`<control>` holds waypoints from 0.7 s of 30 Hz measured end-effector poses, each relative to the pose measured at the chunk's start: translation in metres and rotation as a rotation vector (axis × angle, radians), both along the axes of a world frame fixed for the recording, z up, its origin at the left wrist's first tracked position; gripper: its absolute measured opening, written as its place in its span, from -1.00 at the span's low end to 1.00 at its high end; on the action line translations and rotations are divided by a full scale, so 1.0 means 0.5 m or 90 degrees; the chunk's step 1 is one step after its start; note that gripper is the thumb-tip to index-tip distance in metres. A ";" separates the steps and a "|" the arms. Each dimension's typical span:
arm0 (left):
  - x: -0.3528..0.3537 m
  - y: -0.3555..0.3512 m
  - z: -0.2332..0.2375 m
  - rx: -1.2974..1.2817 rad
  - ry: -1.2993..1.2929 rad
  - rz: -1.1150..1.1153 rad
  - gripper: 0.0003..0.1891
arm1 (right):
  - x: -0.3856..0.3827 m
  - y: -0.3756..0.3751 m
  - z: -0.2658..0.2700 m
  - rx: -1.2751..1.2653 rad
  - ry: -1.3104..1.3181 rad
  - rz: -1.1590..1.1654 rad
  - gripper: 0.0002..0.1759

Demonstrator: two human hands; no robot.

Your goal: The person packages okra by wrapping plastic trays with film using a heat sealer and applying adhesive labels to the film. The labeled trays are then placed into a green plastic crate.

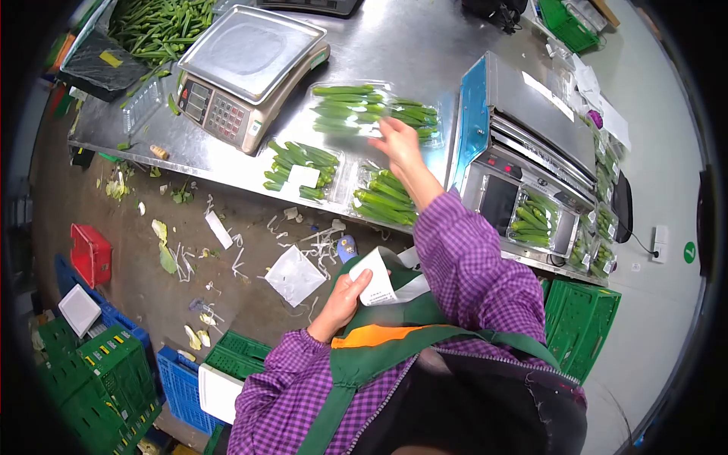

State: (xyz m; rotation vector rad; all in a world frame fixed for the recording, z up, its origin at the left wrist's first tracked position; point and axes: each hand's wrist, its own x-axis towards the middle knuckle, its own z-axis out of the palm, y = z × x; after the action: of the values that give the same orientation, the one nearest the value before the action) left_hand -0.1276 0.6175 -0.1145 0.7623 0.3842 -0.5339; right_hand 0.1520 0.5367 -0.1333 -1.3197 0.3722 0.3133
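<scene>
My left hand [340,305] holds a roll of white labels [373,279] with small print in front of my green apron. My right hand [399,144] reaches over the metal table, its fingers bent at the right edge of a clear tray of okra [345,110]; whether they grip anything is blurred. Close by lie another tray of okra [415,114] at the right, one [384,199] partly under my wrist, and one with a white label [300,171] on top.
A weighing scale [243,72] stands left of the trays, with a heap of loose okra [163,30] behind. At the right, a wrapping machine [523,152] has an okra pack [534,218] on it. Green crates [582,326] and a red crate [91,255] stand on the littered floor.
</scene>
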 end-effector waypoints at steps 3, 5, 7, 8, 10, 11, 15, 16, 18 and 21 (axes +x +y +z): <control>0.012 -0.008 0.003 0.001 0.013 0.076 -0.61 | -0.002 0.019 -0.011 -0.097 0.047 0.160 -0.44; 0.019 -0.008 0.003 -0.010 0.040 0.139 -0.60 | -0.027 -0.008 -0.052 -0.402 -0.137 0.321 -0.42; 0.028 -0.009 -0.001 -0.008 0.062 0.195 -0.59 | -0.091 -0.058 0.006 -0.457 -0.220 0.407 -0.48; 0.033 -0.009 -0.003 -0.004 0.085 0.251 -0.58 | -0.127 -0.084 0.024 -0.331 -0.197 0.475 -0.50; 0.045 -0.004 -0.005 -0.001 0.083 0.254 -0.60 | -0.190 -0.136 0.079 -0.173 -0.161 0.693 -0.50; 0.048 -0.005 -0.008 0.000 0.098 0.264 -0.62 | -0.219 -0.147 0.138 -0.167 -0.112 0.780 -0.50; 0.069 -0.023 -0.004 0.005 0.101 0.228 -0.67 | -0.294 -0.184 0.136 -0.311 -0.319 0.771 -0.52; 0.071 -0.026 -0.005 0.015 0.101 0.212 -0.67 | -0.299 -0.189 0.139 -0.317 -0.336 0.741 -0.56; 0.076 -0.031 0.002 0.008 0.097 0.201 -0.67 | -0.312 -0.192 0.149 -0.324 -0.352 0.704 -0.60; 0.081 -0.041 0.022 0.000 0.070 0.185 -0.68 | -0.322 -0.191 0.178 -0.330 -0.298 0.605 -0.73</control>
State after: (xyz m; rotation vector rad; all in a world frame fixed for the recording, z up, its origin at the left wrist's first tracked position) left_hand -0.0871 0.5968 -0.1036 0.6637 0.5871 -0.3032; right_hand -0.0087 0.4412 -0.0443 -1.9690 -0.6469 0.7029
